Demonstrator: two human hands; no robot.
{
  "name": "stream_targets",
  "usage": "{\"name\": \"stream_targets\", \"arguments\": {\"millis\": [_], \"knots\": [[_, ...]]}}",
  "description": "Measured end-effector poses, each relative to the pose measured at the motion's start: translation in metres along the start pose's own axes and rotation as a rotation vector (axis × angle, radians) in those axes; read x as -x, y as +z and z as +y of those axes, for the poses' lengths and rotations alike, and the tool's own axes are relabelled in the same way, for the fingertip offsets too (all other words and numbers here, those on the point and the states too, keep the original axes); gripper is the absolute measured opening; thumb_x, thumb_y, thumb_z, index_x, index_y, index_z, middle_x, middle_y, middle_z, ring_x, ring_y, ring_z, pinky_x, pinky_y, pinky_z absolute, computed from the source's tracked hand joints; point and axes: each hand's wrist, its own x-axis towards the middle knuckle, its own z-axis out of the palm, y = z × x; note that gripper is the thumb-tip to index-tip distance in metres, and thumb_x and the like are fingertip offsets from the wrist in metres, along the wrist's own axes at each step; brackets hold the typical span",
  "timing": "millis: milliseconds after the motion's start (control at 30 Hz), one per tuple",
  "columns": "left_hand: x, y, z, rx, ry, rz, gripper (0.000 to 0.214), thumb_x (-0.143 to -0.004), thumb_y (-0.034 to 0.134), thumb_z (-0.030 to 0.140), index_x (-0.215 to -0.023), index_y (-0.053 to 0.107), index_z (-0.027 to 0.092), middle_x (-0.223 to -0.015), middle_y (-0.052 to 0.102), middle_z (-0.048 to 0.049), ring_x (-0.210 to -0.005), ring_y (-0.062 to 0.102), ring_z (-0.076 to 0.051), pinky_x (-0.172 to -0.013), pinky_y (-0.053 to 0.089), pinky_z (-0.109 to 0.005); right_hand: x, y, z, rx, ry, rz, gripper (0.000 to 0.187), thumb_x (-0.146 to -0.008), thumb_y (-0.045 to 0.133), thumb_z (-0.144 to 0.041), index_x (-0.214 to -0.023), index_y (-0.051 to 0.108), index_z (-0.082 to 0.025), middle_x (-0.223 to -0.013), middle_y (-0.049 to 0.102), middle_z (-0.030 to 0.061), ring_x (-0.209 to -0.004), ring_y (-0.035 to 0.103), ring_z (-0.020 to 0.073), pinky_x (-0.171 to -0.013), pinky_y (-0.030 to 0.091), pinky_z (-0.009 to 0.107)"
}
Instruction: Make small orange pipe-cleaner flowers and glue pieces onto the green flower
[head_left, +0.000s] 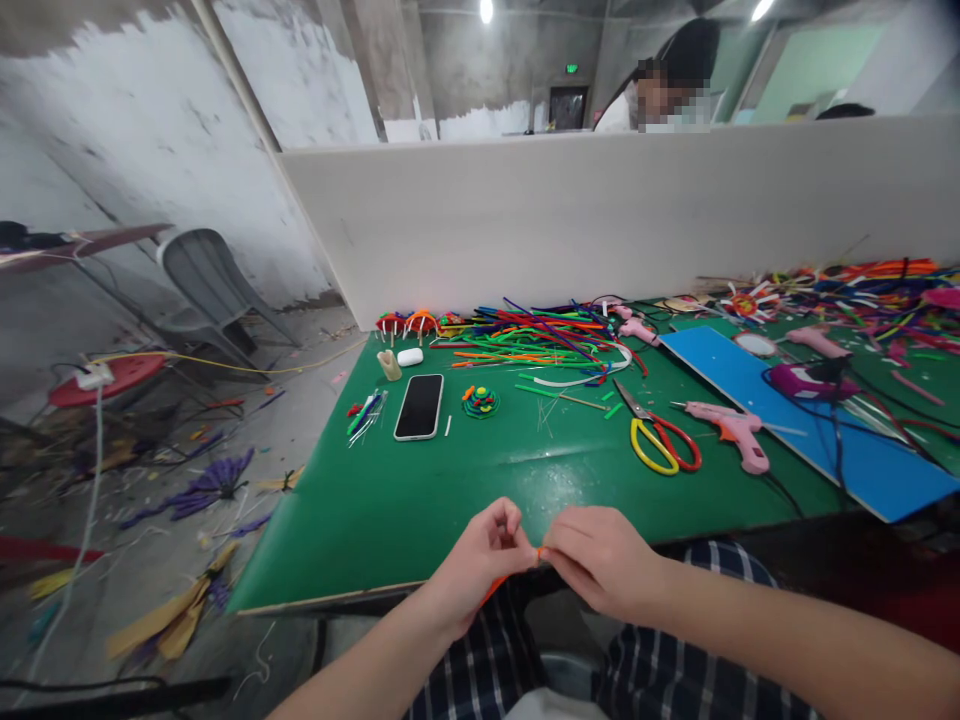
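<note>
Close to the table's front edge, my left hand [491, 548] and my right hand [600, 555] meet almost fingertip to fingertip. Both pinch a short bit of orange pipe cleaner [493, 590], which shows between the fingertips and again below my left palm. The rest of it is hidden by the fingers. Beyond the hands lies a small round green pipe-cleaner piece [481, 402] with red and yellow bits on top. To the right, scissors [660, 440] with one yellow and one red handle lie beside a pink glue gun [731, 430].
A phone [419, 407], a white case [410, 357] and a pile of colored pipe cleaners [525, 335] lie on the green table [360, 530]. A blue board [795, 420] with cables sits right. Behind a white partition [570, 210] is a person [622, 112].
</note>
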Motion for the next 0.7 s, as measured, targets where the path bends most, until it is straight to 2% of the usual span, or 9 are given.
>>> {"name": "stream_targets", "arguments": {"millis": [100, 167, 267, 333, 367, 433, 500, 600, 700], "knots": [[0.005, 0.0, -0.004, -0.485, 0.228, 0.059, 0.023, -0.074, 0.056, 0.016, -0.066, 0.034, 0.018, -0.065, 0.046, 0.0025, -0.062, 0.04, -0.009, -0.059, 0.032, -0.022, -0.002, -0.004, -0.004, -0.25, 0.252, -0.139, 0.018, -0.081, 0.046, -0.021, -0.068, 0.057, -0.016, -0.061, 0.054, -0.0007, -0.056, 0.045, 0.009, -0.053, 0.032, 0.022], [0.009, 0.002, -0.007, -0.842, 0.502, 0.048, 0.016, -0.078, 0.046, 0.011, -0.065, 0.038, 0.018, -0.064, 0.047, 0.0007, -0.063, 0.04, -0.011, -0.059, 0.033, -0.024, -0.003, -0.004, -0.005, -0.502, 0.481, -0.245, 0.017, -0.077, 0.049, -0.022, -0.064, 0.056, -0.015, -0.055, 0.051, -0.0022, -0.051, 0.044, 0.0083, -0.049, 0.032, 0.021], [0.016, 0.004, -0.007, -1.284, 1.005, -0.07, 0.017, -0.075, 0.041, 0.005, -0.066, 0.045, 0.019, -0.059, 0.048, -0.0003, -0.061, 0.037, -0.013, -0.066, 0.036, -0.028, -0.001, 0.002, -0.004, -1.009, 0.841, -0.386, 0.012, -0.066, 0.052, -0.022, -0.058, 0.053, -0.014, -0.05, 0.05, -0.003, -0.043, 0.043, 0.0074, -0.045, 0.036, 0.021], [0.019, 0.006, -0.006, -1.472, 1.201, -0.157, 0.017, -0.074, 0.043, 0.006, -0.068, 0.049, 0.021, -0.056, 0.046, 0.0003, -0.061, 0.037, -0.013, -0.075, 0.037, -0.031, 0.002, 0.008, -0.002, -1.287, 0.994, -0.476, 0.009, -0.061, 0.052, -0.021, -0.057, 0.053, -0.014, -0.048, 0.05, -0.0029, -0.04, 0.043, 0.0076, -0.047, 0.041, 0.024], [0.02, 0.006, -0.006, -1.527, 1.231, -0.184, 0.017, -0.074, 0.044, 0.006, -0.069, 0.05, 0.021, -0.056, 0.046, 0.0006, -0.06, 0.037, -0.013, -0.079, 0.037, -0.032, 0.004, 0.01, -0.001, -1.359, 1.027, -0.511, 0.01, -0.061, 0.052, -0.022, -0.057, 0.053, -0.014, -0.047, 0.05, -0.0029, -0.04, 0.044, 0.0079, -0.048, 0.043, 0.025], [0.02, 0.006, -0.008, -1.526, 1.159, -0.184, 0.017, -0.074, 0.043, 0.006, -0.071, 0.05, 0.021, -0.058, 0.048, 0.0006, -0.061, 0.038, -0.013, -0.079, 0.037, -0.032, 0.007, 0.011, 0.001, -1.298, 1.008, -0.528, 0.014, -0.066, 0.051, -0.027, -0.06, 0.054, -0.014, -0.047, 0.05, -0.0026, -0.04, 0.044, 0.0087, -0.048, 0.043, 0.026], [0.017, 0.006, -0.011, -1.369, 0.899, -0.085, 0.017, -0.075, 0.04, 0.005, -0.07, 0.047, 0.019, -0.062, 0.05, 0.0001, -0.061, 0.04, -0.012, -0.071, 0.038, -0.029, 0.008, 0.009, 0.001, -0.981, 0.849, -0.426, 0.018, -0.073, 0.051, -0.03, -0.069, 0.058, -0.014, -0.055, 0.057, -0.0005, -0.048, 0.05, 0.0098, -0.051, 0.042, 0.024], [0.01, 0.006, -0.014, -0.857, 0.343, 0.101, 0.014, -0.075, 0.045, 0.01, -0.066, 0.037, 0.018, -0.064, 0.048, 0.0015, -0.06, 0.042, -0.01, -0.058, 0.035, -0.022, 0.01, 0.003, -0.001, -0.345, 0.395, -0.234, 0.022, -0.079, 0.053, -0.032, -0.094, 0.061, -0.019, -0.075, 0.065, 0.002, -0.065, 0.057, 0.0126, -0.058, 0.039, 0.023], [0.004, 0.007, -0.013, -0.358, 0.049, 0.08, 0.026, -0.071, 0.056, 0.018, -0.066, 0.031, 0.019, -0.061, 0.043, 0.0049, -0.057, 0.04, -0.008, -0.056, 0.033, -0.02, 0.012, 0.001, -0.004, 0.106, 0.001, -0.074, 0.016, -0.085, 0.048, -0.025, -0.091, 0.061, -0.02, -0.072, 0.065, 0.0007, -0.061, 0.054, 0.012, -0.053, 0.033, 0.025]]}}
